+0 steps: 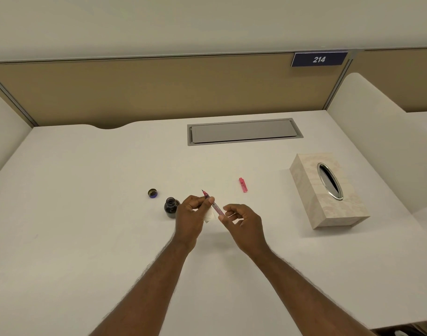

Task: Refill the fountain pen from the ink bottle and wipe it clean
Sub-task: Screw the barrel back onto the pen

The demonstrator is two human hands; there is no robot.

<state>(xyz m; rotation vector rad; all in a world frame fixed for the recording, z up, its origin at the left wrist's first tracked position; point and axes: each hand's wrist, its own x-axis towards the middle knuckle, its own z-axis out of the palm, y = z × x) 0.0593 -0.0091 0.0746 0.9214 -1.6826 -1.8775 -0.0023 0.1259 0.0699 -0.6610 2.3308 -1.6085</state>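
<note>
A pink fountain pen [216, 207] is held over the white desk, nib pointing up and away. My left hand [191, 215] pinches it near the nib end, with a small white tissue [210, 216] tucked under its fingers. My right hand [244, 223] pinches the pen's rear end between thumb and fingertips. The open ink bottle [170, 206] stands just left of my left hand. Its cap [152, 193] lies upturned farther left. The pink pen cap [243, 185] lies on the desk to the right, beyond my hands.
A marble-patterned tissue box [311, 192] sits at the right. A grey cable hatch [244, 131] is set in the desk at the back. Tan partition panels and white side dividers enclose the desk [86, 202].
</note>
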